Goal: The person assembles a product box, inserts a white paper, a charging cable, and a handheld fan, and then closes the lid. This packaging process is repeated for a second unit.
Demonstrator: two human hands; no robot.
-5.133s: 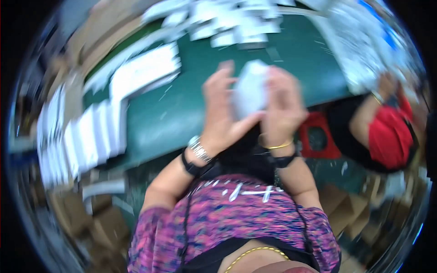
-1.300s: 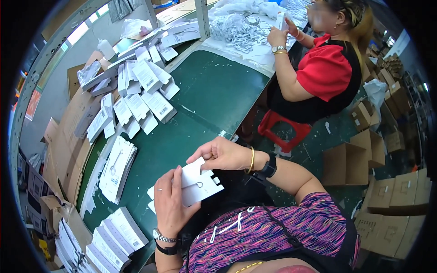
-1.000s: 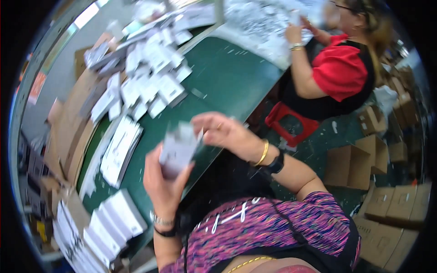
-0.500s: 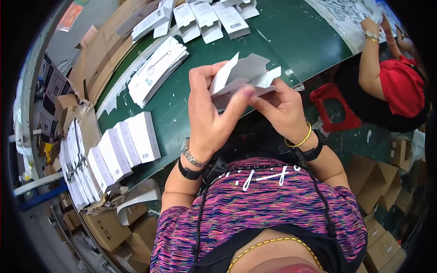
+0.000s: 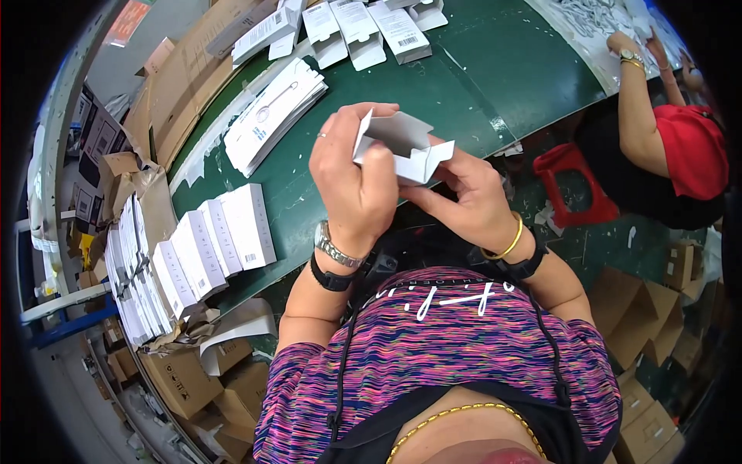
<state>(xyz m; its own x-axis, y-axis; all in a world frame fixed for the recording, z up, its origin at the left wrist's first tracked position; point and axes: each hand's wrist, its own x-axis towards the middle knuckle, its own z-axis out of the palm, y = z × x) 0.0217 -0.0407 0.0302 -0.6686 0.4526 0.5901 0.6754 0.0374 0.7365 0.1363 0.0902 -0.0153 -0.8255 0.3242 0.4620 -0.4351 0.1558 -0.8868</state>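
Flaps [image 5: 439, 161] stood out around the mouth of a white box [image 5: 415, 169], held up between two hands above the near edge of the green table [image 5: 464, 93]. The left hand [image 5: 346, 176] was closed round the box's left side, thumb near and fingers reaching round the far side, a grip that seemed meant to brace the thin walls so the hollow would not collapse. The right hand [image 5: 475, 189] was partly curled at the other side, its thumb low against the box; some fingertips were hidden, so how firmly they pressed could not be told. The mouth faced up toward the person, presumably so the inside could be seen.

On the table's left, flat printed cartons [image 5: 270, 116] lay stacked with their edges slightly uneven, which probably made single ones easy to pick off. Nearer, a row of white boxes [image 5: 212, 243] overlapped like steps, an arrangement that perhaps saved room. Across the table, other boxes [image 5: 357, 27] lay with loose end flaps toward the person, apparently leaving those ends accessible. A co-worker's red sleeve [image 5: 692, 147] showed at the right, well apart.
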